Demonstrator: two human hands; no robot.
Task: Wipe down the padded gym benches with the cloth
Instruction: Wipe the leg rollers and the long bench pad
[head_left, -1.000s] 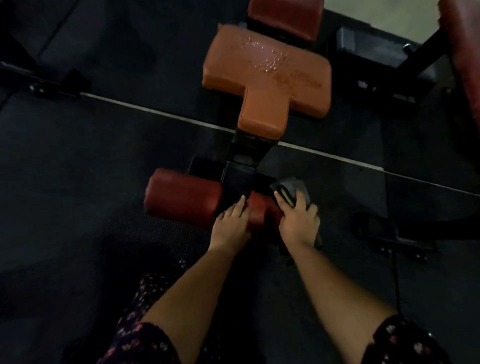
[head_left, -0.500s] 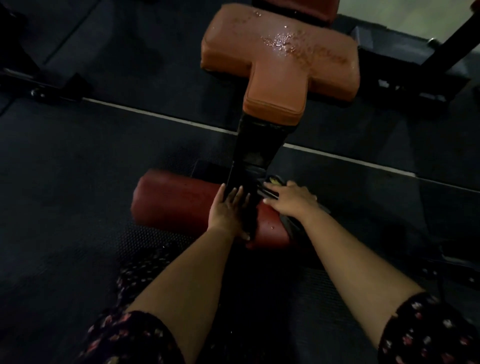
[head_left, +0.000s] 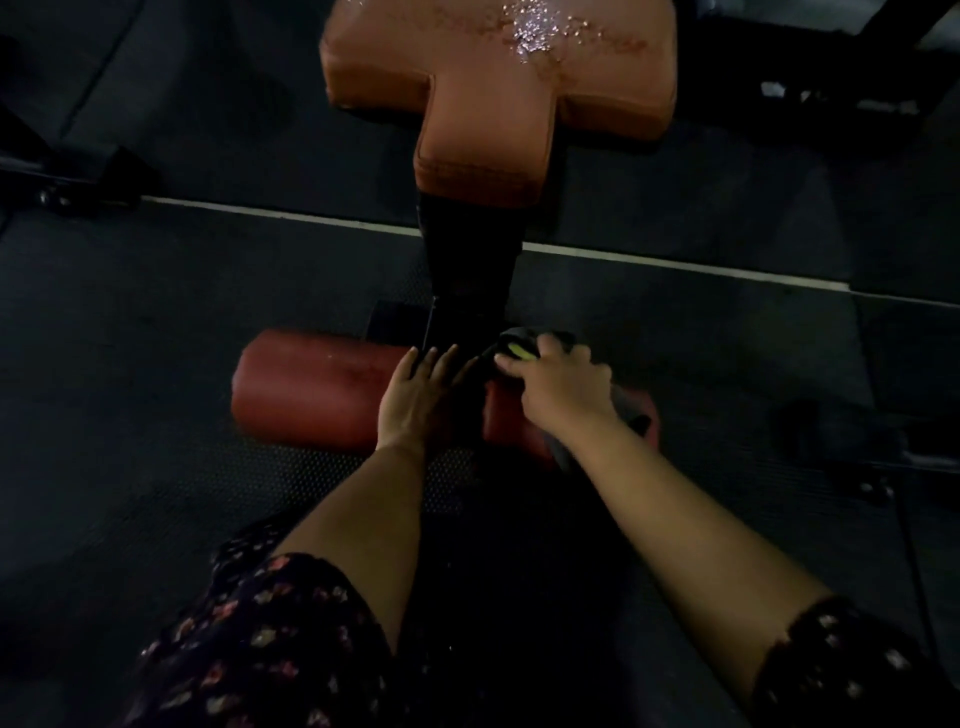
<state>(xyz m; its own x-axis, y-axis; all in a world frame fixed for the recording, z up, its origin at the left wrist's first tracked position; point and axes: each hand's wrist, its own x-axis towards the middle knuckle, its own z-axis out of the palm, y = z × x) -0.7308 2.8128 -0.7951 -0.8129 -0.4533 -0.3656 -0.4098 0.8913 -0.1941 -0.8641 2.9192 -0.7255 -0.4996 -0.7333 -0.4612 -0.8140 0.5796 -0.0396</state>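
Note:
A dark red roller pad (head_left: 311, 389) lies across the floor at the foot of the bench. Its right half (head_left: 519, 426) shows under my right arm. My left hand (head_left: 421, 395) rests flat on the roller's middle, fingers straight, beside the black post (head_left: 470, 270). My right hand (head_left: 563, 387) holds a dark grey cloth with a yellow-green patch (head_left: 519, 351) and presses it on the right roller, next to the post. Above, the orange T-shaped seat pad (head_left: 493, 98) glistens with wet droplets.
Dark rubber flooring (head_left: 156, 322) with a pale seam line (head_left: 675, 265) runs across. Black machine frames stand at the far left (head_left: 62, 176) and at the right (head_left: 857, 467). My floral sleeves (head_left: 260, 649) fill the bottom.
The view has moved closer to the bench. My right hand with the cloth has slid left along the right roller toward the post. My left hand has stayed on the roller's middle.

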